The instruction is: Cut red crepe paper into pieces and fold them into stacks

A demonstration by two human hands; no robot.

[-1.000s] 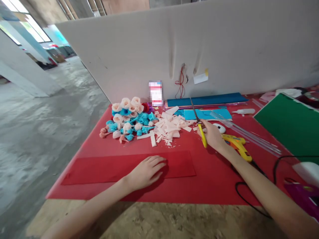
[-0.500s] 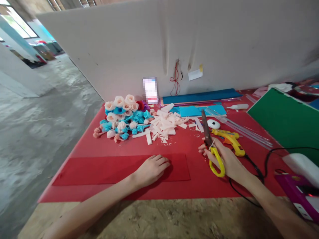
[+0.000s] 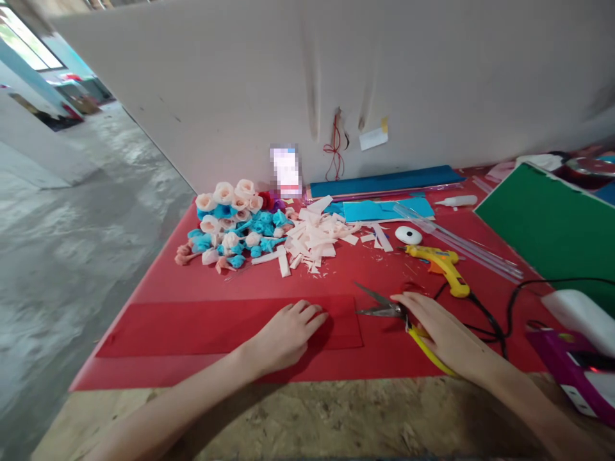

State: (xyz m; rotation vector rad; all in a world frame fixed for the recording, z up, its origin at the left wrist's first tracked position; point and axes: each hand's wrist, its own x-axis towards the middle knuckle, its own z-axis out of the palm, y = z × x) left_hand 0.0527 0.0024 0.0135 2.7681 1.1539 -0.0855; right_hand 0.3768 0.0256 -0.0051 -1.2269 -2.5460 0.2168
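Note:
My left hand point(image 3: 287, 333) lies flat, fingers spread, on a long red paper strip point(image 3: 192, 325) near the table's front edge. My right hand point(image 3: 439, 333) grips yellow-handled scissors point(image 3: 384, 308). Their blades are parted and point left at the strip's right end, just short of it. Both rest over a red sheet point(image 3: 384, 269) that covers the table.
A heap of pink and blue paper flowers point(image 3: 235, 224) and pink paper scraps point(image 3: 317, 238) lies behind the strip. A yellow glue gun point(image 3: 444, 267) with a black cord, clear glue sticks point(image 3: 461, 246), blue paper point(image 3: 384, 209), a green sheet point(image 3: 552, 227) and a purple device point(image 3: 571, 365) lie to the right. A white board point(image 3: 432, 83) backs the table.
My right hand picked the scissors up from the far middle of the table and brought them toward me, turning the blades to point left at the strip. My left hand stayed put.

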